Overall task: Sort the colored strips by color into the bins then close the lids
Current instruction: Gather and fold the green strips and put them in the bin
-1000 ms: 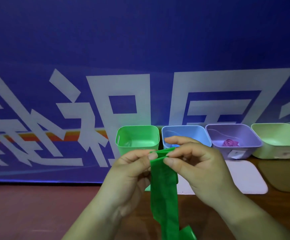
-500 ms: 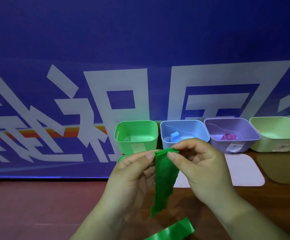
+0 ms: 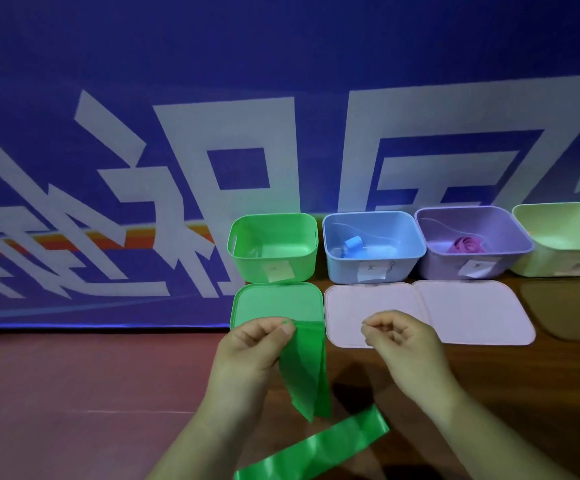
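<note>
Since a moment ago the right hand has let go of the green strip and drawn off to the right, fingers curled toward the thumb around nothing, above the near edge of the pink lid. Only the left hand pinches the folded strip's top between thumb and fingertips; the strip hangs in front of the green lid, short of the green bin.

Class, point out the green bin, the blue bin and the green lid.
green bin (image 3: 257,266), head view, front wall.
blue bin (image 3: 344,268), head view, front wall.
green lid (image 3: 274,301), head view, bare top.
</note>
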A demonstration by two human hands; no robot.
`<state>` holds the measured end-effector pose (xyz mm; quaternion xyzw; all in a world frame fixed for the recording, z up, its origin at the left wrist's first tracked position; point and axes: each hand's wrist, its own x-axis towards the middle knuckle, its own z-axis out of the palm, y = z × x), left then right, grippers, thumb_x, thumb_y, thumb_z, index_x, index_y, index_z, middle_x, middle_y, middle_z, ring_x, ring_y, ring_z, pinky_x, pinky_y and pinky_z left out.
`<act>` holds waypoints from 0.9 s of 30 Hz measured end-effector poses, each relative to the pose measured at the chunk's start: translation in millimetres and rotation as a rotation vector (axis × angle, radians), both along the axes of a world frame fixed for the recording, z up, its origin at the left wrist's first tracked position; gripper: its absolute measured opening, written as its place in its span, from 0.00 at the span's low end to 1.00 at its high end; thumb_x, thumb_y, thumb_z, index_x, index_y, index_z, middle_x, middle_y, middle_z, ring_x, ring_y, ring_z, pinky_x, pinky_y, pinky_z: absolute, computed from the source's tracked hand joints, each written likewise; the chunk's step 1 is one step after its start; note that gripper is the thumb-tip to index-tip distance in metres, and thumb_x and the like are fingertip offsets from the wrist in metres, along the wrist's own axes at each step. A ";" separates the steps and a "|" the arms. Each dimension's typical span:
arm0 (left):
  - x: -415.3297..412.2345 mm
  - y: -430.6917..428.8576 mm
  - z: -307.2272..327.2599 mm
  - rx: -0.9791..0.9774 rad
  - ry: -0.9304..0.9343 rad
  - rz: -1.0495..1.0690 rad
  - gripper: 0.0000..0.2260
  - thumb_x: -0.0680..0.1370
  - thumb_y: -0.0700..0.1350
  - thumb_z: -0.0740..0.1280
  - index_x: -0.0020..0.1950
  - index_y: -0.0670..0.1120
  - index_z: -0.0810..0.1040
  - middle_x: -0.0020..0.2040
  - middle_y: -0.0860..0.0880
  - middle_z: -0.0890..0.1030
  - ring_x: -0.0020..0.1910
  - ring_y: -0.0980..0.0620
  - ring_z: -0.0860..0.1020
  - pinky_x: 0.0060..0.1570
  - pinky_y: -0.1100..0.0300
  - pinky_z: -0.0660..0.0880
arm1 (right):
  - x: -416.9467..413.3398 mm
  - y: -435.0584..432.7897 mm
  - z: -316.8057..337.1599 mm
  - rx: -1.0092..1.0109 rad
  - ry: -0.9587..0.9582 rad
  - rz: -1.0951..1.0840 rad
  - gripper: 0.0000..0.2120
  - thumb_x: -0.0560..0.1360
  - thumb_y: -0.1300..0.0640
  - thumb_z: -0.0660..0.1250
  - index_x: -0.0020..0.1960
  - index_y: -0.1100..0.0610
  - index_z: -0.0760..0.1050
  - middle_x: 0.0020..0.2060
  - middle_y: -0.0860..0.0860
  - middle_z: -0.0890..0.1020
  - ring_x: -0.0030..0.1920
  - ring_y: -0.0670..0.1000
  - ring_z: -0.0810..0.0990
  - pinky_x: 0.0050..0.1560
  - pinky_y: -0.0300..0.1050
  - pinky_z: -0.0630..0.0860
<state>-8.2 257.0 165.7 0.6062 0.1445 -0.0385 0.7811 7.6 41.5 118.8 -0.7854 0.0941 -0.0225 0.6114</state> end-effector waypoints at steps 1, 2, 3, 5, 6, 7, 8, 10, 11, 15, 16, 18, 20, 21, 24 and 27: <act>0.5 2.7 -8.2 0.025 0.024 0.004 0.04 0.69 0.43 0.74 0.40 0.43 0.86 0.39 0.40 0.84 0.39 0.46 0.80 0.47 0.53 0.75 | -0.3 -6.5 -23.9 -0.077 0.067 -0.005 0.09 0.73 0.64 0.73 0.41 0.51 0.82 0.37 0.45 0.85 0.40 0.45 0.83 0.42 0.33 0.77; 1.5 5.6 -16.8 0.042 0.053 0.010 0.02 0.71 0.40 0.73 0.41 0.42 0.85 0.40 0.39 0.84 0.40 0.45 0.80 0.47 0.52 0.75 | -2.0 -12.6 -47.8 -0.157 0.137 0.004 0.09 0.73 0.63 0.73 0.40 0.49 0.82 0.37 0.43 0.85 0.40 0.42 0.83 0.42 0.33 0.76; 2.2 7.8 -25.0 0.059 0.084 0.014 0.02 0.73 0.39 0.73 0.42 0.41 0.85 0.40 0.38 0.84 0.40 0.45 0.79 0.46 0.53 0.75 | -5.2 -18.1 -70.6 -0.240 0.211 0.024 0.10 0.72 0.63 0.74 0.40 0.48 0.81 0.37 0.43 0.85 0.41 0.42 0.84 0.44 0.35 0.77; 2.7 10.4 -37.3 0.087 0.136 0.004 0.03 0.74 0.40 0.73 0.43 0.41 0.85 0.40 0.39 0.84 0.40 0.46 0.79 0.44 0.54 0.74 | -13.5 -26.5 -110.5 -0.389 0.344 0.054 0.11 0.71 0.60 0.75 0.39 0.45 0.79 0.40 0.44 0.85 0.44 0.45 0.84 0.48 0.41 0.78; 2.6 11.2 -42.3 0.092 0.156 -0.006 0.04 0.73 0.41 0.75 0.44 0.41 0.85 0.40 0.39 0.84 0.40 0.46 0.79 0.44 0.53 0.75 | -17.9 -28.9 -125.9 -0.436 0.400 0.065 0.10 0.70 0.59 0.76 0.41 0.45 0.79 0.42 0.45 0.86 0.45 0.46 0.84 0.50 0.43 0.79; 2.2 11.3 -46.5 0.096 0.171 -0.016 0.06 0.72 0.43 0.75 0.44 0.40 0.84 0.41 0.38 0.84 0.40 0.46 0.79 0.44 0.53 0.75 | -22.2 -30.2 -139.3 -0.470 0.454 0.078 0.09 0.70 0.59 0.76 0.45 0.47 0.80 0.46 0.47 0.86 0.46 0.47 0.83 0.51 0.43 0.78; 1.9 11.3 -49.8 0.098 0.182 -0.017 0.07 0.72 0.43 0.75 0.44 0.39 0.84 0.41 0.38 0.84 0.39 0.46 0.79 0.45 0.52 0.75 | -25.7 -30.0 -149.6 -0.503 0.501 0.094 0.11 0.70 0.58 0.76 0.50 0.50 0.82 0.49 0.49 0.86 0.47 0.48 0.83 0.52 0.42 0.77; 2.0 12.5 -55.6 0.112 0.189 -0.016 0.05 0.74 0.41 0.74 0.44 0.39 0.84 0.41 0.38 0.84 0.40 0.46 0.79 0.46 0.50 0.75 | -32.6 -28.1 -162.1 -0.574 0.552 0.138 0.17 0.70 0.57 0.76 0.58 0.54 0.81 0.53 0.50 0.85 0.52 0.49 0.83 0.53 0.39 0.75; 2.2 13.3 -58.1 0.120 0.192 -0.022 0.05 0.74 0.41 0.74 0.44 0.39 0.84 0.40 0.38 0.84 0.40 0.45 0.79 0.46 0.49 0.75 | -36.2 -26.0 -163.9 -0.606 0.560 0.155 0.18 0.71 0.57 0.75 0.60 0.53 0.80 0.54 0.50 0.85 0.53 0.49 0.83 0.53 0.38 0.74; 3.7 16.8 -63.8 0.115 0.199 -0.051 0.07 0.72 0.44 0.75 0.45 0.41 0.85 0.41 0.40 0.84 0.41 0.45 0.78 0.47 0.49 0.74 | -45.0 -17.2 -165.0 -0.669 0.584 0.169 0.11 0.72 0.58 0.73 0.53 0.51 0.81 0.47 0.47 0.86 0.50 0.49 0.83 0.48 0.39 0.73; 4.2 17.6 -64.8 0.114 0.201 -0.055 0.06 0.73 0.44 0.75 0.44 0.41 0.85 0.41 0.40 0.84 0.42 0.45 0.78 0.47 0.49 0.74 | -46.3 -15.8 -166.0 -0.647 0.588 0.147 0.10 0.72 0.59 0.73 0.51 0.50 0.80 0.44 0.47 0.85 0.49 0.49 0.83 0.46 0.39 0.73; 4.9 18.4 -65.3 0.121 0.200 -0.071 0.06 0.73 0.44 0.75 0.44 0.42 0.85 0.41 0.40 0.84 0.42 0.45 0.79 0.48 0.48 0.75 | -48.2 -15.0 -166.9 -0.592 0.580 0.115 0.10 0.72 0.62 0.71 0.45 0.48 0.78 0.38 0.44 0.82 0.45 0.49 0.83 0.43 0.38 0.72; 6.1 19.1 -64.8 0.123 0.198 -0.076 0.03 0.74 0.42 0.74 0.43 0.43 0.85 0.41 0.40 0.84 0.42 0.45 0.79 0.49 0.48 0.75 | -47.7 -16.0 -165.9 -0.567 0.567 0.097 0.11 0.72 0.63 0.71 0.42 0.47 0.75 0.36 0.43 0.79 0.43 0.48 0.82 0.38 0.33 0.71; 6.5 19.7 -64.7 0.123 0.198 -0.074 0.03 0.75 0.41 0.73 0.42 0.43 0.85 0.40 0.40 0.84 0.42 0.45 0.79 0.49 0.48 0.75 | -47.0 -16.9 -165.1 -0.547 0.556 0.087 0.12 0.71 0.63 0.71 0.39 0.47 0.76 0.36 0.43 0.80 0.43 0.48 0.83 0.35 0.30 0.69; 8.0 19.8 -62.9 0.108 0.188 -0.084 0.04 0.76 0.39 0.71 0.42 0.42 0.84 0.41 0.39 0.83 0.42 0.44 0.78 0.49 0.48 0.74 | -43.8 -18.5 -157.0 -0.492 0.473 0.084 0.14 0.70 0.64 0.73 0.34 0.46 0.78 0.35 0.43 0.83 0.40 0.43 0.82 0.36 0.29 0.69; 10.8 19.4 -58.6 0.102 0.191 -0.075 0.04 0.76 0.39 0.71 0.41 0.43 0.85 0.41 0.39 0.83 0.43 0.44 0.78 0.50 0.47 0.74 | -37.8 -19.0 -137.6 -0.453 0.393 0.098 0.13 0.69 0.63 0.74 0.34 0.46 0.81 0.34 0.42 0.84 0.39 0.40 0.81 0.40 0.32 0.72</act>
